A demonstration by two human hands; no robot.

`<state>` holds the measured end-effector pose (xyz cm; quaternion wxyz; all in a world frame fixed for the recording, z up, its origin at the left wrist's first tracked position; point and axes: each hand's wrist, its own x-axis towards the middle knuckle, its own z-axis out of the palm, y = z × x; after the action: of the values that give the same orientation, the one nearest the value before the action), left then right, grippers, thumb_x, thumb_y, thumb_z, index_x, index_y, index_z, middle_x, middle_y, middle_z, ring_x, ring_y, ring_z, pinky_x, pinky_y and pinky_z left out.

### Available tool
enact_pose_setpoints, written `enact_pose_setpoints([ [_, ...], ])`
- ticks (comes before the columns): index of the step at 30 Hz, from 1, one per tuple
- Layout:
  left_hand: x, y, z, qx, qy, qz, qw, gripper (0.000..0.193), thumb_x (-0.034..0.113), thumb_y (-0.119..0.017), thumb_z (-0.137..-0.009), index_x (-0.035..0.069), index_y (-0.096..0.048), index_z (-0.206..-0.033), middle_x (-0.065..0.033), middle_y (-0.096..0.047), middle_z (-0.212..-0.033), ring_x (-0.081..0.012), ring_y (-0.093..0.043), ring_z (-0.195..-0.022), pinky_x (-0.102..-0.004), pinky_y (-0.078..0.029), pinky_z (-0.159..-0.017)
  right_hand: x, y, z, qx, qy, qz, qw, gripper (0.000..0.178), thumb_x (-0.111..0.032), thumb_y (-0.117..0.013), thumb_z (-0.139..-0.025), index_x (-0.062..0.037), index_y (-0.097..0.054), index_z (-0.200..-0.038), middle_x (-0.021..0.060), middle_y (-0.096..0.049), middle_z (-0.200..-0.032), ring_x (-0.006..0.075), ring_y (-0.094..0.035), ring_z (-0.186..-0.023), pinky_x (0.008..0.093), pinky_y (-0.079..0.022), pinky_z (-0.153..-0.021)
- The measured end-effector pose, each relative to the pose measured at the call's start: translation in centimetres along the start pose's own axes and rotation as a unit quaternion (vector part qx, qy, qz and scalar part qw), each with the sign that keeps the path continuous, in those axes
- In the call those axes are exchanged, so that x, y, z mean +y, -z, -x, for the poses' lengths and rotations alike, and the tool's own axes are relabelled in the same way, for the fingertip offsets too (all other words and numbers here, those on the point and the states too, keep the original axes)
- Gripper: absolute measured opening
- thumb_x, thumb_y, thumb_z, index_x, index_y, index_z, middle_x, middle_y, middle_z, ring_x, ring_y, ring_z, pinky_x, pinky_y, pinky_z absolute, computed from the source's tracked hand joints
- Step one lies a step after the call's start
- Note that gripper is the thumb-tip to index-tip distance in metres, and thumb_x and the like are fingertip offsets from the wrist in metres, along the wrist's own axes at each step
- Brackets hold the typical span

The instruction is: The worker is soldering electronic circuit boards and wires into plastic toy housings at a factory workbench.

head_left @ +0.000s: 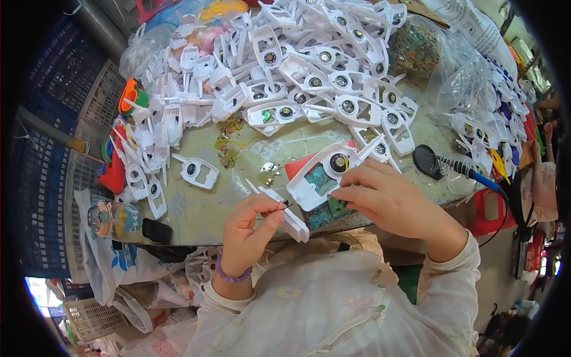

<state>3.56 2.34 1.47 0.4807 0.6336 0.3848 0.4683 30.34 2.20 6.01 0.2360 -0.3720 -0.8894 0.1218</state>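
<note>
My left hand (250, 226) pinches a thin dark wire (288, 206) between thumb and forefinger. Just beneath it lies a slim white plastic casing piece (295, 228), seen edge-on at the table's front edge. My right hand (386, 193) has its thumb and fingers closed beside a white casing with a round black speaker (339, 162). What those fingertips hold is too small to tell. A green circuit board (340, 208) shows right under them. The casing lies tilted partly over a red block (297, 167), with blue-green boards visible through its opening.
A large heap of white casings (321, 77) covers the table's back. One casing (196, 171) lies apart at left. Small boards with yellow wires (227, 146) lie mid-table. A blue-handled soldering iron (479, 178) and a round black pad (427, 162) are right; a jar (102, 218) stands front left.
</note>
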Motion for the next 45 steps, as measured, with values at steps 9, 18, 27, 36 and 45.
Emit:
enact_pose_setpoints([
  [9, 1.3, -1.4, 0.5, -0.033, 0.004, -0.016, 0.999, 0.01, 0.0, -0.066, -0.077, 0.001, -0.067, -0.086, -0.0066, -0.065, -0.082, -0.0148, -0.06, -0.075, -0.0264, -0.045, -0.067, -1.2, -2.4, 0.3, 0.169, -0.013, -0.054, 0.984, 0.027, -0.006, -0.074, -0.066, -0.009, -0.066, -0.091, 0.0044, -0.059, -0.091, 0.0246, -0.055, -0.084, 0.0343, -0.045, -0.071],
  [18, 3.7, -2.5, -0.6, -0.126, -0.095, -0.235, 0.959, 0.011, 0.003, -0.069, -0.076, 0.003, -0.066, -0.087, -0.0072, -0.064, -0.079, -0.019, -0.061, -0.064, -0.027, -0.047, -0.055, -1.2, -4.5, 2.5, 0.343, -0.166, 0.017, 0.924, 0.03, -0.01, -0.079, -0.063, -0.008, -0.065, -0.089, 0.0057, -0.06, -0.087, 0.0255, -0.053, -0.08, 0.0368, -0.041, -0.071],
  [27, 3.7, -1.4, -1.4, -0.278, -0.076, -0.197, 0.937, 0.011, 0.003, -0.068, -0.077, 0.002, -0.065, -0.088, -0.0078, -0.061, -0.079, -0.0217, -0.06, -0.064, -0.0291, -0.047, -0.056, -1.8, -4.6, 2.6, 0.27, -0.175, 0.015, 0.947, 0.031, -0.019, -0.076, -0.068, -0.008, -0.065, -0.095, 0.0033, -0.061, -0.092, 0.0253, -0.052, -0.089, 0.039, -0.037, -0.082],
  [36, 2.6, -3.1, -1.3, -0.129, -0.245, -0.36, 0.891, 0.018, 0.006, -0.075, -0.068, 0.01, -0.068, -0.084, -0.0036, -0.061, -0.084, -0.0215, -0.06, -0.076, -0.0338, -0.047, -0.071, -1.2, -4.7, 1.8, 0.256, -0.139, -0.014, 0.957, 0.032, -0.016, -0.074, -0.07, -0.0084, -0.064, -0.1, 0.0032, -0.062, -0.092, 0.0232, -0.054, -0.089, 0.0398, -0.036, -0.085],
  [45, 3.7, -3.3, -3.6, -0.191, -0.316, -0.456, 0.81, 0.017, 0.007, -0.073, -0.066, 0.012, -0.064, -0.079, -0.0018, -0.065, -0.107, -0.0232, -0.059, -0.108, -0.0417, -0.043, -0.094, -0.3, -3.6, 0.9, 0.206, -0.118, -0.004, 0.971, 0.03, -0.013, -0.071, -0.072, -0.0094, -0.064, -0.102, 0.0024, -0.061, -0.093, 0.0216, -0.054, -0.093, 0.0411, -0.034, -0.091],
])
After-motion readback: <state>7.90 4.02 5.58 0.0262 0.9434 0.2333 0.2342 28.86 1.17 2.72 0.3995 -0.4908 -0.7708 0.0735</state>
